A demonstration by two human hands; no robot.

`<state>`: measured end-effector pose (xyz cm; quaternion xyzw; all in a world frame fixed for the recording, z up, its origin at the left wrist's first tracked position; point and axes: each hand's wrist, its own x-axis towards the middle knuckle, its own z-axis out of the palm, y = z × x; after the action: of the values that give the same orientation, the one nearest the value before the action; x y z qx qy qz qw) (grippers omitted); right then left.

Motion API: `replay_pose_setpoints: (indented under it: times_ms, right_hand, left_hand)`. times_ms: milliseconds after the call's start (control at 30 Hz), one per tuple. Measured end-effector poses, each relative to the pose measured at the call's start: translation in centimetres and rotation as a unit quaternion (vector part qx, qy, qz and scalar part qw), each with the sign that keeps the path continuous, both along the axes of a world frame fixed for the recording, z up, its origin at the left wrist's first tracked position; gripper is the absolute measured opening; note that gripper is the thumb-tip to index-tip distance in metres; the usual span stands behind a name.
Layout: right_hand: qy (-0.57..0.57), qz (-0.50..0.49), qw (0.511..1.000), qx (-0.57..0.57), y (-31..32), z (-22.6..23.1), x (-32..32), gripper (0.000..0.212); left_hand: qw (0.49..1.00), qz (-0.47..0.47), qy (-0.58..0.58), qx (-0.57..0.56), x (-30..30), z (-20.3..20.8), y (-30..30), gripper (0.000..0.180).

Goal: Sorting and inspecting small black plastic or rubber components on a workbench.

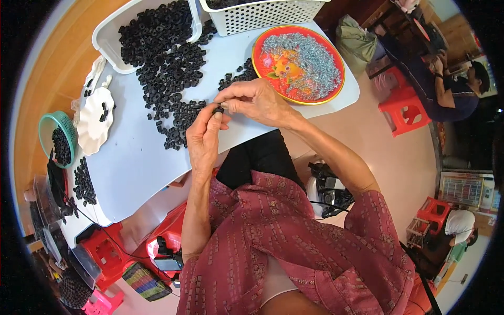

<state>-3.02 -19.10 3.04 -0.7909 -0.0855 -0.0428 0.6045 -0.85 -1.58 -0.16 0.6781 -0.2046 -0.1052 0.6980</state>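
Note:
My left hand [203,137] pinches a small black plastic part [218,109] between thumb and fingertips, above the near edge of the table. My right hand [261,104] meets it there, thumb and forefinger closed at the part; whatever sits in that pinch is too small to make out. Beyond my hands spreads a loose heap of similar black parts [169,79]. To the right of them, a red and yellow round tray [254,59] holds many small, shiny, clear-grey pieces [315,58].
A white tub [108,50] of black parts and a white perforated basket [268,18] stand at the back. At left are a scalloped white dish [90,126] and a green basket [67,126]. Red stools [404,109] and other people [457,92] are nearby.

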Motion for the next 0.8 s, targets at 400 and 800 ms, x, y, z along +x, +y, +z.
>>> replay_pose_setpoints:
  times_ms: [400, 800]
  right_hand:
    - [-0.044, -0.033, 0.998, 0.017, 0.6, -1.1, -0.3, 0.022]
    - [-0.179, -0.152, 0.971, -0.04, 2.9, -2.2, -1.2, 0.017]
  left_hand:
    - [0.999, 0.011, -0.015, 0.044, -0.2, 0.1, 0.1, 0.03]
    - [0.992, 0.08, -0.086, 0.054, -0.8, -0.7, -1.0, 0.027]
